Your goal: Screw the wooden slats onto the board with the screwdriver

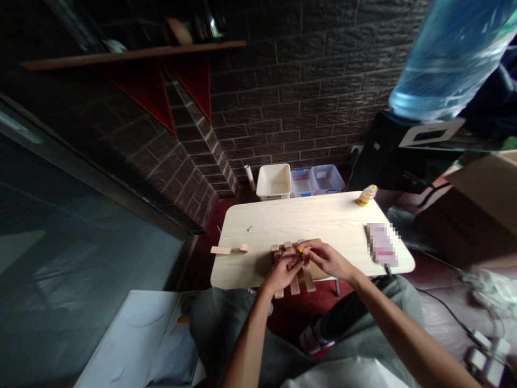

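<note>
Head view: a yellow piece (301, 251) is pinched in the grip of the right hand (329, 260), above tan strips (309, 281) overhanging the near edge of the table (266, 218); the left hand (280, 272) is held just beside it (whether its grip is clamped cannot be made out).

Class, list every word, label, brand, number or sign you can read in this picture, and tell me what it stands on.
None can be read.
Pink item on the table: pixelated, unreadable.
Black unit below the blue water bottle: faint pale marks, too small.
Small yellow-based bottle: any label is too small.
Wooden strips: no lettering visible.
</note>
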Demonstrator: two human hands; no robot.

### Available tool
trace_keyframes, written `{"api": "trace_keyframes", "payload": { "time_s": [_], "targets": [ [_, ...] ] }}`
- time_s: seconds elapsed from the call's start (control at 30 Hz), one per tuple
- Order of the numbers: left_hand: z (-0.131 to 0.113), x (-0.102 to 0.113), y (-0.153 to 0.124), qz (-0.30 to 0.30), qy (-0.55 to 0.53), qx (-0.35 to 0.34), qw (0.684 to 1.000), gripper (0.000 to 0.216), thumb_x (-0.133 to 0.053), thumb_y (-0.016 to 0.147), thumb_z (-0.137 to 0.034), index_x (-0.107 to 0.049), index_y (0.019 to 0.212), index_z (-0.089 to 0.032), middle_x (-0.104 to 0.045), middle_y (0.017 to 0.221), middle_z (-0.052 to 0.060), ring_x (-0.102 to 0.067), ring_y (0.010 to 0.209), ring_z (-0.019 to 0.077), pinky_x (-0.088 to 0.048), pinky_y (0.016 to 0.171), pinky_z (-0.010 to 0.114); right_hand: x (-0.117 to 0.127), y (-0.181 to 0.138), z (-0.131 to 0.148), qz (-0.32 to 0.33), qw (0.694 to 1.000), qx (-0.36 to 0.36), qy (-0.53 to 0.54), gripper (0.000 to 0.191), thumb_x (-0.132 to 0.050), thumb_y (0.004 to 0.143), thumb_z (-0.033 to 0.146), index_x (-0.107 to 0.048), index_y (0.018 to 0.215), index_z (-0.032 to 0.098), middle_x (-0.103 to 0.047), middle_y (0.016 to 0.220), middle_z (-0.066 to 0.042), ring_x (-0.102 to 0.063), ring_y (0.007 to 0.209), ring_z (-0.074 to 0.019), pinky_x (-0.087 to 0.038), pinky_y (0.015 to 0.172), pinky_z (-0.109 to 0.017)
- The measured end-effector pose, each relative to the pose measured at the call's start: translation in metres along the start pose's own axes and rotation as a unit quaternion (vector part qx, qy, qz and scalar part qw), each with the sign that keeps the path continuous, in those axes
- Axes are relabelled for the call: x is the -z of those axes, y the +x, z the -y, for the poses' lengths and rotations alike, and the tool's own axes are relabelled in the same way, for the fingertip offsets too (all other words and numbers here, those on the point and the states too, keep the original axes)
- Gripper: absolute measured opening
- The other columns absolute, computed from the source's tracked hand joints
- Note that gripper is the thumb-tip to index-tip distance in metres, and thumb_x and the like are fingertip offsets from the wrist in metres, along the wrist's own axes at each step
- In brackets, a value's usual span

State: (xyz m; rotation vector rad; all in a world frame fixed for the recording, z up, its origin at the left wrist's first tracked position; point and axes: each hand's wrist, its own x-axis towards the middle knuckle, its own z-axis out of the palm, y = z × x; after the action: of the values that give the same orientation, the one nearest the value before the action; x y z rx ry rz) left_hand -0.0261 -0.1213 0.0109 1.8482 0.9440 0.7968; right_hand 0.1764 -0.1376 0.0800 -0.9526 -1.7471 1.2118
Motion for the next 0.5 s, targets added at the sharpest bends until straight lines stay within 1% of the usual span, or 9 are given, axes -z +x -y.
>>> {"api": "trace_keyframes", "payload": {
  "time_s": [0.17,0.37,0.5],
  "targets": [
    [0.0001,-0.0003,-0.0001,0.008,-0.003,-0.015,1.000,0.030,-0.053,0.095,-0.042,-0.072,0.110,-0.024,-0.069,0.113,0.008,-0.062,0.110,0.0223,-0.047,0.103,0.038,0.0009,0.0013,-0.0016,0.005,1.000,-0.006,0.016,0.036,-0.053,0.096,0.044,-0.063,0.120,0.020,-0.068,0.103,-0.008,-0.064,0.080,-0.0184,-0.055,0.078,-0.034],
    [-0.0035,0.0022,0.0007,0.024,-0.005,-0.004,1.000,0.032,-0.051,0.096,-0.043,-0.072,0.111,-0.024,-0.070,0.111,0.008,-0.062,0.108,0.0229,-0.049,0.100,0.038,0.0005,0.0012,-0.0049,0.000,1.000,-0.009,0.024,0.034,-0.055,0.094,0.045,-0.065,0.115,0.020,-0.068,0.100,-0.008,-0.064,0.080,-0.0184,-0.055,0.077,-0.034],
    [-0.0035,0.0031,0.0009,0.032,0.001,-0.002,0.999,0.034,-0.050,0.096,-0.044,-0.072,0.112,-0.024,-0.071,0.110,0.008,-0.063,0.106,0.0227,-0.049,0.098,0.037,0.0001,0.0001,-0.0040,-0.004,1.000,-0.009,0.026,0.034,-0.055,0.094,0.045,-0.065,0.115,0.021,-0.067,0.105,-0.008,-0.064,0.083,-0.0185,-0.055,0.078,-0.033]
  ]
}}
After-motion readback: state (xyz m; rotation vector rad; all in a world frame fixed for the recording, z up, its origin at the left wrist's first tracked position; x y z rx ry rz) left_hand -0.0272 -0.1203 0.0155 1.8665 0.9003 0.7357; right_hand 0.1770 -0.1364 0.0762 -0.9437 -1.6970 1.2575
